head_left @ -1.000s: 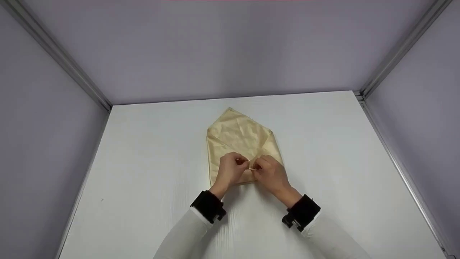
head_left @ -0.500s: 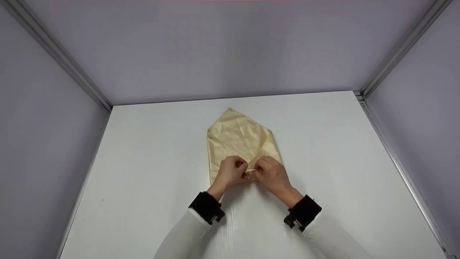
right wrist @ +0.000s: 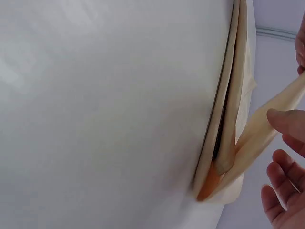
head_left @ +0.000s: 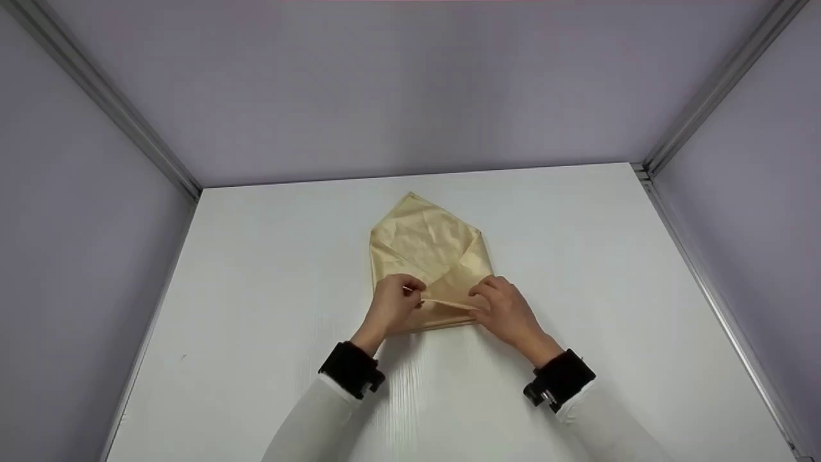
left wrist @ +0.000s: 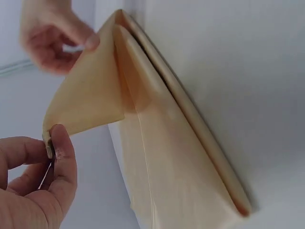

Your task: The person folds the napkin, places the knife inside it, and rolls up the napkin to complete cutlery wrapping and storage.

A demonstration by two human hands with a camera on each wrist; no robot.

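Note:
A beige, satin-like cloth lies folded on the white table, its point toward the back wall. My left hand pinches the left end of the cloth's raised front flap between thumb and forefinger. My right hand pinches the right end of the same flap. The flap's edge stretches between the two hands, lifted a little off the layers below. In the left wrist view, my left hand grips the cloth at a corner. In the right wrist view, my right hand holds the flap of the cloth with the thumb.
Pale lilac walls enclose the table at the back and on both sides, with metal rails in the corners. Black wrist bands sit over white sleeves. Bare tabletop surrounds the cloth.
The hands were close together at the flap's middle; they have slid apart, left hand leftward and right hand rightward, drawing the flap's edge out between them.

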